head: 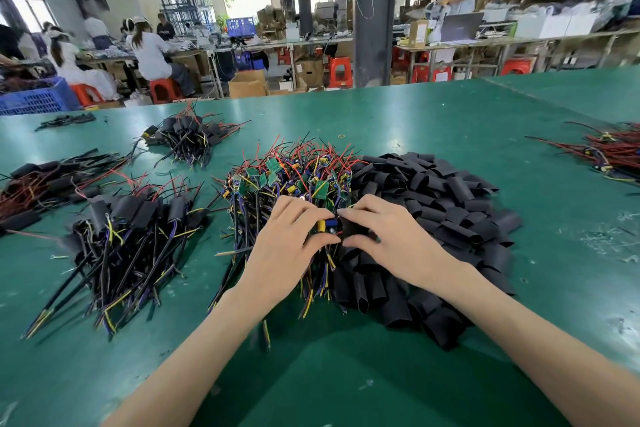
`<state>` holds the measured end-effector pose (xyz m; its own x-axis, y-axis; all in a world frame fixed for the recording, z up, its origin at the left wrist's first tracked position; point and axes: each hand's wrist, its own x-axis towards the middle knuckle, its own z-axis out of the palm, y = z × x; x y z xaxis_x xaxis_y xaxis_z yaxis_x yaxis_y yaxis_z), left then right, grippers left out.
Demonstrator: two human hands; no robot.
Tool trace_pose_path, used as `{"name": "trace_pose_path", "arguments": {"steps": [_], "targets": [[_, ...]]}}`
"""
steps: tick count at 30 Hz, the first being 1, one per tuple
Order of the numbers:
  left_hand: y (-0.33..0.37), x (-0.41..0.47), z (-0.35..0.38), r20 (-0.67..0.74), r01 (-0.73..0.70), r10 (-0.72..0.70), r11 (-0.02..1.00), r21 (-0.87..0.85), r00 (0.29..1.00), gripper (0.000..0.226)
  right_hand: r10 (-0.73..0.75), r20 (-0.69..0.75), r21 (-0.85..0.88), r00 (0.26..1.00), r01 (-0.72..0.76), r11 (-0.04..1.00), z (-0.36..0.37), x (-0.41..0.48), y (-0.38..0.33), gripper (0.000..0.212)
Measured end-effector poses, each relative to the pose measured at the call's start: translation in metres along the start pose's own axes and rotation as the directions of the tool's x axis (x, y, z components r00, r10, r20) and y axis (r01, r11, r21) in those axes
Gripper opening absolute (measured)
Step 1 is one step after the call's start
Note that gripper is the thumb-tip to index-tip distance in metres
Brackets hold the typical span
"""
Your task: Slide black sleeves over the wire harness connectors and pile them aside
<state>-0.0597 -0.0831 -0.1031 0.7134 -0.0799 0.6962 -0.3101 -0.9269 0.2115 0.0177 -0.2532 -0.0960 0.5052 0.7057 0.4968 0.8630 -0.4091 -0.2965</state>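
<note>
Where hands (284,243) (384,236) pinch: knobbly connector (327,225), matte sleeve (354,229).

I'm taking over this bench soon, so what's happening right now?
A person works at a green table. Their left hand holds a wire harness by its circuit-board end; their right hand pinches a black sleeve against it, the board not yet covered. Bare harnesses and loose sleeves lie heaped beyond the hands. Sleeved harnesses are piled to the left.

Two hands (287,239) (384,236), one sleeve heap (450,204), five harness piles (294,173) (128,218) (188,137) (38,180) (614,149).
</note>
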Motion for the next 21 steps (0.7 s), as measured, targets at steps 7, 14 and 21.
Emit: {"name": "trace_pose_path", "arguments": {"steps": [7,14,21], "targets": [[0.0021,-0.0003,0.0004,0.044,0.077,-0.074,0.993,-0.085,0.996,0.028,-0.005,0.027,-0.047,1.0,0.007,0.999,-0.0011,0.0003,0.0001,0.038],[0.0022,0.0012,-0.0002,0.03,0.11,-0.107,0.986,-0.123,0.994,0.025,-0.042,0.081,-0.104,0.996,0.05,0.993,0.0003,-0.0001,-0.0002,0.044],[0.0042,0.0002,-0.0002,0.056,0.096,-0.087,0.978,-0.184,0.995,0.027,-0.015,0.065,-0.028,0.998,0.017,0.999,-0.0013,0.0011,0.0015,0.047]]}}
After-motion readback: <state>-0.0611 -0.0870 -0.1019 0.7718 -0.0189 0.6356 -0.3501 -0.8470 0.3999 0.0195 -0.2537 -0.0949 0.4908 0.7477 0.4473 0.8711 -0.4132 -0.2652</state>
